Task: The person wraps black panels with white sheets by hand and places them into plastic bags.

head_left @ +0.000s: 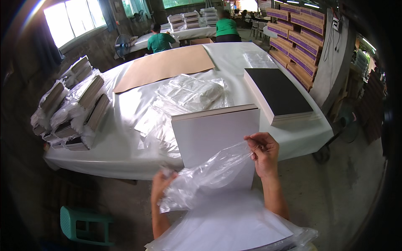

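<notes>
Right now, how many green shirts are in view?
2: the left shirt, to the right of the fan, and the right shirt, by the far table. Others may be hidden in the background.

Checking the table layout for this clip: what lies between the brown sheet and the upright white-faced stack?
In the head view, a heap of clear plastic lies between the brown sheet and the upright white-faced stack.
</notes>
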